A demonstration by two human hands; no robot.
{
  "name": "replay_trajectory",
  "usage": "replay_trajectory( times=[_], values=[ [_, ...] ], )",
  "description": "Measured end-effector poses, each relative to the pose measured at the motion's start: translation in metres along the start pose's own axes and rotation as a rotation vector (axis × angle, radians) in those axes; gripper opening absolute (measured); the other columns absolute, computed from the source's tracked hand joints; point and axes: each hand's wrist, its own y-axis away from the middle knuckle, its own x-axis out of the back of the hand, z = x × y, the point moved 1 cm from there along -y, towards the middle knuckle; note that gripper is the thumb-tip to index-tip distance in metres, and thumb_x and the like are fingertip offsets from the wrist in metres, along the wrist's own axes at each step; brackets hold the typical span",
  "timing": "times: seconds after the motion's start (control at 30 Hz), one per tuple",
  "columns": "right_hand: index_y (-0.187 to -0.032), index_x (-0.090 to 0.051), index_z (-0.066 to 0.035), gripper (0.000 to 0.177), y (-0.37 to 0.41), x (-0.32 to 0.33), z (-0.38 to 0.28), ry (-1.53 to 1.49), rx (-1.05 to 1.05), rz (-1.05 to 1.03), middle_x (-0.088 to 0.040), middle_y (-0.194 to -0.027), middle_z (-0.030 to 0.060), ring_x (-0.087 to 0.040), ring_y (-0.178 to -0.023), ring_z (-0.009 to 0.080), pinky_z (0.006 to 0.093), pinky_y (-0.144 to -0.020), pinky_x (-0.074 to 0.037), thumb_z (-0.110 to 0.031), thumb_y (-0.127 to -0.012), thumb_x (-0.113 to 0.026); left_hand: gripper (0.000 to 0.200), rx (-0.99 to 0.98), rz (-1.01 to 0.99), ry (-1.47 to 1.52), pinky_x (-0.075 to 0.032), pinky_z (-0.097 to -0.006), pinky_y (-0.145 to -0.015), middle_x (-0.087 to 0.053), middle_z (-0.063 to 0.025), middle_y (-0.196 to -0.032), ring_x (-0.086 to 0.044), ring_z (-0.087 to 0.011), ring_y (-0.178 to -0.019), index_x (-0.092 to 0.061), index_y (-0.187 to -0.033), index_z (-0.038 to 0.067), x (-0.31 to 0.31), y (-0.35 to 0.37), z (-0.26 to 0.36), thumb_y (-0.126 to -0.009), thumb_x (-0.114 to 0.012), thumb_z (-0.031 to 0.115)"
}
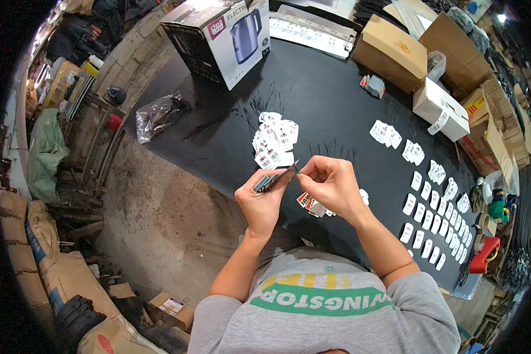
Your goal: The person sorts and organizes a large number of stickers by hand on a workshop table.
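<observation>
My left hand (262, 199) is closed around a small stack of dark cards (266, 182), with one edge pointing up toward my other hand. Close beside it, my right hand (335, 186) pinches at the tip of a dark piece; what lies between its fingertips is too small to make out. Just beyond my left hand sits a loose pile of white printed tags (272, 141). Below my hands, red-and-white cards (310, 203) lie near the table's front edge, partly covered by my right hand. Thin black strings (330, 148) are strewn beyond my right hand.
On the black table (212, 130) stand a kettle box (221, 38), a clear plastic bag (159, 117) and a white carton (441, 110). Rows of white tags (428, 215) spread to the right, near a red tape dispenser (484, 255). Cardboard boxes (391, 53) line the back.
</observation>
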Motion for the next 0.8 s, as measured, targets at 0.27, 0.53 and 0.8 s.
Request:
replay_trajectory(
  times=[0.27,0.53,0.8],
  values=[
    [-0.072,-0.062,0.005,0.012,0.000,0.004,-0.007,0.128,0.035,0.058,-0.059,-0.059,0.0006,-0.052,-0.055,0.0017,0.0190,-0.047,-0.040,-0.006,-0.077,-0.063,0.011,0.066,-0.057,-0.007,-0.050,-0.0213,-0.066,-0.069,-0.0041,-0.080,-0.061,-0.0064,-0.073,-0.068,-0.084,-0.003,-0.003,-0.001,0.000,-0.074,-0.074,-0.004],
    [-0.081,-0.063,0.005,0.007,0.002,0.002,-0.002,-0.008,0.025,0.103,-0.065,-0.066,0.0085,-0.059,-0.057,0.0082,0.0240,-0.051,-0.047,-0.002,-0.080,-0.062,0.015,-0.171,0.020,-0.237,-0.050,-0.0247,-0.062,-0.070,-0.0087,-0.076,-0.066,-0.0133,-0.067,-0.069,-0.083,0.002,-0.005,0.005,0.001,-0.071,-0.073,-0.005],
    [-0.099,-0.063,0.006,0.015,0.004,0.016,0.004,-0.501,-0.077,-0.191,-0.068,-0.081,0.0122,-0.068,-0.071,0.0172,0.0265,-0.064,-0.055,-0.003,-0.087,-0.062,0.018,-0.368,-0.098,-0.141,-0.052,-0.0259,-0.067,-0.071,-0.0088,-0.081,-0.068,-0.0158,-0.074,-0.069,-0.086,0.001,-0.004,-0.004,0.004,-0.071,-0.070,-0.008]
  ],
)
